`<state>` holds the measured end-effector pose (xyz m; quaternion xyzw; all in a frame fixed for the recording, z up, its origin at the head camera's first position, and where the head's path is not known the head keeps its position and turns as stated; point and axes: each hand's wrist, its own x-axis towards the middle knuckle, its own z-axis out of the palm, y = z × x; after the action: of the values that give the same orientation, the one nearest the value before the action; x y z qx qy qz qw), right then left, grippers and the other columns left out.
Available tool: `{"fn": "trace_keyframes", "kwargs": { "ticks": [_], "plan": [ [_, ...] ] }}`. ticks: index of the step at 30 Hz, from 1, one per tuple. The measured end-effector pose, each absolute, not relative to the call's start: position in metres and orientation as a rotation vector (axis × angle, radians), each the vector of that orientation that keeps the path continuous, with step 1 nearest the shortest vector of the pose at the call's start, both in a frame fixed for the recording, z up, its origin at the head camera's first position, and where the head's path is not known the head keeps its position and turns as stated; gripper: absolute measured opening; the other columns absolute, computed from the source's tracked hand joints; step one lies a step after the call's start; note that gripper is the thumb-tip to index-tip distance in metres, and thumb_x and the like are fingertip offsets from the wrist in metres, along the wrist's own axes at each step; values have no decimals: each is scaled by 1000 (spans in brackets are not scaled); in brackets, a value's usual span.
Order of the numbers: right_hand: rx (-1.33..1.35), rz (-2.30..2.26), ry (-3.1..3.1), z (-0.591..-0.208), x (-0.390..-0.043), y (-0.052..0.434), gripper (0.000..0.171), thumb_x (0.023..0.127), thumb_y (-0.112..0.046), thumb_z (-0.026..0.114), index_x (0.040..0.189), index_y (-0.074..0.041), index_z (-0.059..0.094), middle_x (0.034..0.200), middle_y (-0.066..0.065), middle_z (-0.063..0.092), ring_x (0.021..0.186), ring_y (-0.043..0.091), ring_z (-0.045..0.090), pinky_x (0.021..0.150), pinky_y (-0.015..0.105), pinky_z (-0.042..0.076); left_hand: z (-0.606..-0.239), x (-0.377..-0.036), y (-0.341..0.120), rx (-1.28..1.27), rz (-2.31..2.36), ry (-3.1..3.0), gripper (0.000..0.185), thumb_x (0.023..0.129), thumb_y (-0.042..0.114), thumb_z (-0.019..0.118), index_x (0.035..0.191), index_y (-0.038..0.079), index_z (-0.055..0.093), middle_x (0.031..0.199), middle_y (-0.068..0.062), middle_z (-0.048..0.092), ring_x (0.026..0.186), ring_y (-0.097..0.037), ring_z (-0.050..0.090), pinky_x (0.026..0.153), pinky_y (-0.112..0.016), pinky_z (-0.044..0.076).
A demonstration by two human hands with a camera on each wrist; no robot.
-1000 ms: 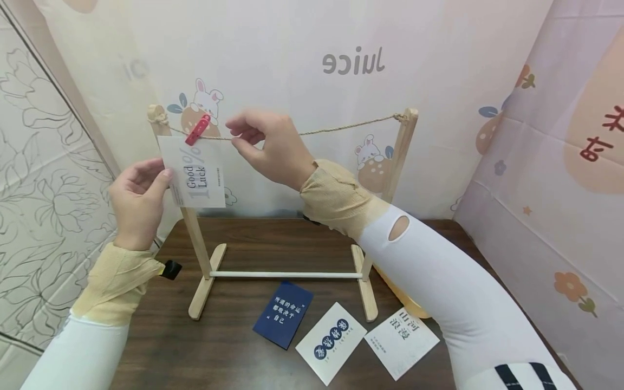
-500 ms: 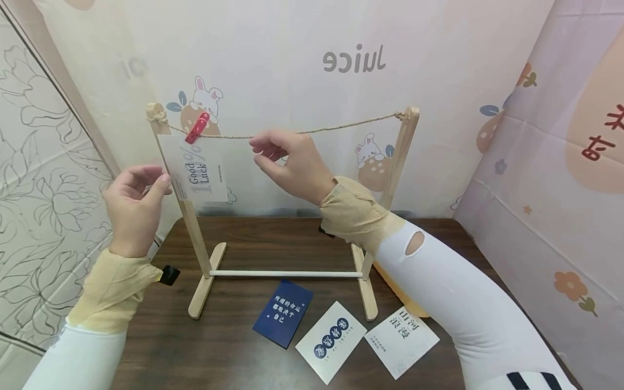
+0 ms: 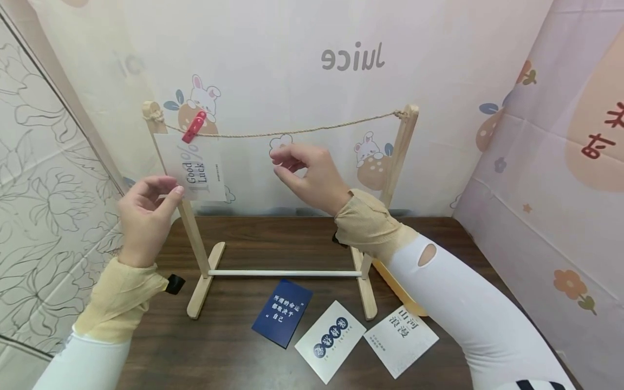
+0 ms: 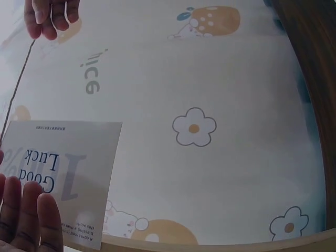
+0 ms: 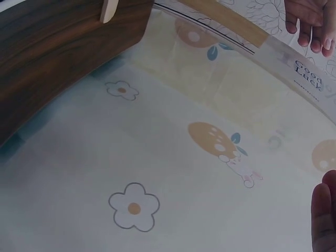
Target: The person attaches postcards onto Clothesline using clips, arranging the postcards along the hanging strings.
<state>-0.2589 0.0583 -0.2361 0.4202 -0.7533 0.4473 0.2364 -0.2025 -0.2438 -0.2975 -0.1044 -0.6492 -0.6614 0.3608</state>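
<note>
"Good Luck" card [image 3: 195,169] hangs from the twine line [image 3: 302,130] near its left end, pinned at its top edge by a red clothespin [image 3: 194,127]; card sits just in front of the left upright of the wooden rack [image 3: 396,157]. Judged a light, thin card stock: stiff enough to hold flat, likely to swing or twist on the slack twine, and easily creased at the corners. Best taken by an edge or lower corner, away from the pin. Left hand [image 3: 146,216] is at the card's lower left corner, thumb and forefinger curled at its edge; the head view does not settle whether they pinch it or only touch, though the left wrist view shows fingertips [image 4: 31,215] overlapping the card [image 4: 63,178]. Right hand [image 3: 312,176] hangs just below the twine near mid-span, fingers loosely curled, holding nothing. On the table [image 3: 229,244], in front of the rack's base: a navy card [image 3: 283,312], a white card with blue dots [image 3: 330,341], another white card [image 3: 402,340], all flat and well apart from the hands. The sagging twine and the left upright crowd the hung card.
</note>
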Motion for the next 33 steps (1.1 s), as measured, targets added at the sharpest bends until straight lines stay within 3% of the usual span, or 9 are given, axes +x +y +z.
{"fn": "trace_keyframes", "kwargs": {
  "ticks": [5,12,18,27,30,33],
  "plan": [
    [1146,1224,-2068,-243,-257,65,18,97,4,74,114,7,77,107,19,82,89,28,76,86,35,64,-303,-199,-238,-272,-1707,-1707,19,94,-12,70,101,4,75,96,-1,74,80,-6,71,76,-16,59],
    [1094,1240,-2105,-259,-255,79,18,98,3,74,115,6,77,109,19,81,92,28,76,89,38,64,-315,-200,-230,-269,-1653,-1813,15,96,-10,71,105,3,74,95,5,73,82,-3,70,78,-15,58],
    [1036,1246,-2146,-276,-256,91,18,98,2,74,116,5,77,110,18,81,93,27,77,89,38,64,-326,-199,-223,-278,-1655,-1895,13,97,-7,72,110,-7,70,98,7,74,86,-2,72,80,-14,58],
    [1009,1279,-2161,-290,-254,101,20,98,1,75,118,4,77,109,18,82,92,27,77,89,35,64,-336,-199,-219,-302,-1603,-1950,23,96,-5,74,103,17,72,98,9,73,88,-2,70,76,-13,55],
    [989,1309,-2179,-295,-252,104,21,99,1,75,119,3,77,110,18,81,95,28,78,90,34,64,-339,-199,-217,-307,-1582,-1984,20,96,-3,75,103,15,72,95,12,73,86,-2,69,72,-14,53],
    [965,1331,-2204,-300,-250,108,21,99,1,74,120,3,77,110,18,81,97,29,78,90,34,64,-343,-199,-216,-312,-1551,-2029,12,97,-2,75,105,6,71,91,17,71,83,0,68,68,-14,52]
  ]
}}
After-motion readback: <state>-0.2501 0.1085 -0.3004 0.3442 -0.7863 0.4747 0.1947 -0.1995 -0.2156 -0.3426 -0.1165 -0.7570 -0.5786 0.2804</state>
